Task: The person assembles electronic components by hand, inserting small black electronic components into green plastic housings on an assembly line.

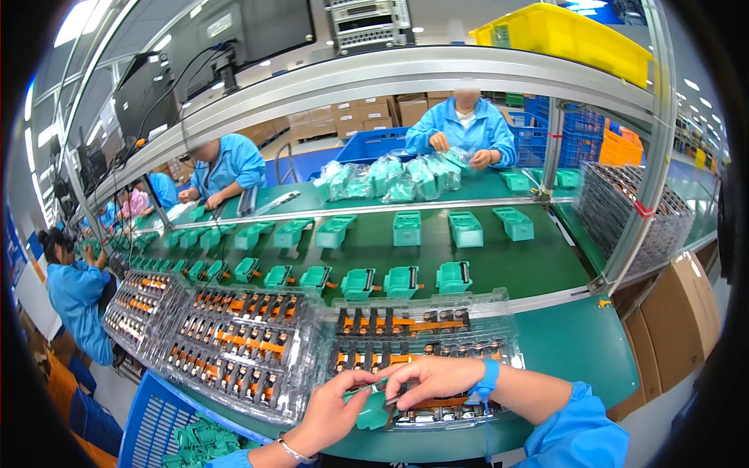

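Low in the view, my left hand (331, 409), with a bracelet at its wrist, grips a green plastic housing (373, 412) by its side. My right hand (437, 380), wearing a blue wrist strap (488, 377) with a cord, is closed against the housing's right edge. Its fingertips pinch a small dark part there, mostly hidden by the fingers. Just beneath both hands lies a clear plastic tray (509, 331) with rows of black parts and orange strips. A second such tray (308, 343) sits to its left.
Green housings (406, 228) stand in two rows on the dark green conveyor (546, 261). A blue basket (148, 402) of green pieces is at lower left. Metal posts (640, 210) rise at right, near stacked trays (636, 214) and cardboard boxes (679, 320). Co-workers in blue sit opposite and at left.
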A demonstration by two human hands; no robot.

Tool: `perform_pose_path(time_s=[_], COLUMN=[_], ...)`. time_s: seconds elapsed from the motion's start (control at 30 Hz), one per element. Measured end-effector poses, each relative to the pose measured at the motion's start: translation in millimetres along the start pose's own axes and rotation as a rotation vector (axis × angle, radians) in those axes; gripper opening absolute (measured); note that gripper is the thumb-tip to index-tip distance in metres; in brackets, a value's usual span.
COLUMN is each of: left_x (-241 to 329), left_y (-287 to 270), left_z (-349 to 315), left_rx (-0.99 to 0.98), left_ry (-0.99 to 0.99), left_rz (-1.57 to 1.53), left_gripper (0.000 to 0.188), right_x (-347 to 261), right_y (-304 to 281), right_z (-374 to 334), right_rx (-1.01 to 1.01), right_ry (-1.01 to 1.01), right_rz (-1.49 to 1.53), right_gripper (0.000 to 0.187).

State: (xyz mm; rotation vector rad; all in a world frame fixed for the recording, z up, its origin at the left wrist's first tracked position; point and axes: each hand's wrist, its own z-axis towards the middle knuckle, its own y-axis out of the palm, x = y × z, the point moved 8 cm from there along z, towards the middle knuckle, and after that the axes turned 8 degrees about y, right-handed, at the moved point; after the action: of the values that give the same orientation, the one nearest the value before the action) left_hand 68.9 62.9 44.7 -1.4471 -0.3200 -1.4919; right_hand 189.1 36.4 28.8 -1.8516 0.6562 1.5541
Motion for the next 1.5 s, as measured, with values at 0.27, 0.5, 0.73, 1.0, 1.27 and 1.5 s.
perform_pose_path(time_s=[0.27, 0.5, 0.73, 1.0, 1.27, 1.5], left_x=[-37.8, -64.9, -83.6, -83.9, -72.5, -64.4], left_y=[1.7, 23.8, 12.5, 15.1, 19.1, 20.5], left_z=[-4.2, -1.0, -6.0, -8.2, -6.0, -7.0], left_rx=[0.298, 0.125, 0.312, 0.272, 0.204, 0.162], left_ry=[-0.015, -0.246, -0.295, -0.286, -0.219, -0.179], left_rz=[-0.678, -0.762, -0.935, -1.012, -0.841, -0.817], left_gripper=[0.056, 0.04, 0.013, 0.019, 0.025, 0.027], right_x=[47.1, 72.1, 44.0, -3.9, -16.1, 20.1], right_y=[-31.7, -32.4, -32.5, -55.9, -46.4, -54.3], right_z=[1.5, 11.8, 1.4, -43.1, -41.6, -24.7], right_rx=[0.252, 0.454, 0.556, 0.943, 0.996, 0.845], right_ry=[0.07, -0.002, -0.068, -0.195, -0.178, 0.02], right_rz=[0.634, 0.807, 0.728, 0.145, -0.376, -0.164], right_gripper=[0.013, 0.012, 0.013, 0.016, 0.017, 0.019])
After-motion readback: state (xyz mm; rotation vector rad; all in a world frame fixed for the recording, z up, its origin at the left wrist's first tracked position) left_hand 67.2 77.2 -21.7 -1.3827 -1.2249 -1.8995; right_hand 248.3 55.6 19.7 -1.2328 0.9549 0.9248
